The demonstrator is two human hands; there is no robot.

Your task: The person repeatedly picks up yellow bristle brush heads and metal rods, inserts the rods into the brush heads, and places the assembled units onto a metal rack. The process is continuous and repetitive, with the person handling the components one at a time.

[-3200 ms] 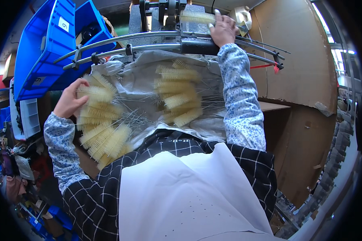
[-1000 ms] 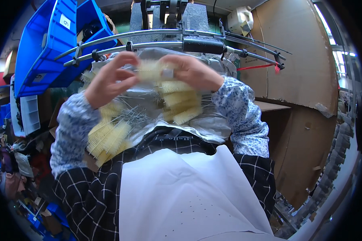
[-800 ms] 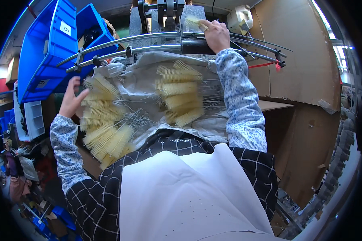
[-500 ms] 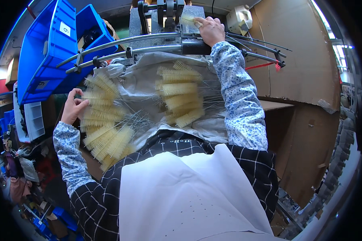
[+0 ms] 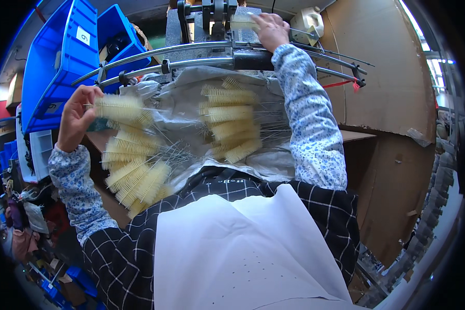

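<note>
My left hand [image 5: 79, 114] pinches the bristle end of a pale yellow bottle brush [image 5: 120, 108], lifted over the pile at the left. That left pile of bottle brushes [image 5: 134, 175] lies fanned out, its thin wire stems pointing right. At the machine, my right hand [image 5: 270, 30] is closed around another brush [image 5: 244, 21], whose bristles stick out to the left of my fingers; the fingers hide the rest. A second stack of bottle brushes [image 5: 231, 121] rests on the grey cloth [image 5: 178, 98] between my arms, stems reaching toward my right forearm.
Two curved metal rails [image 5: 191, 58] run across in front of the machine [image 5: 206, 26]. Blue bins [image 5: 62, 67] stand at the left. A white jug [image 5: 308, 23] and large cardboard sheets [image 5: 382, 67] are on the right. A white apron [image 5: 243, 248] covers my lap.
My left hand has moved up and left, raising a brush off the left pile. My right hand has shifted slightly, and the brush in it has turned closer to level.
</note>
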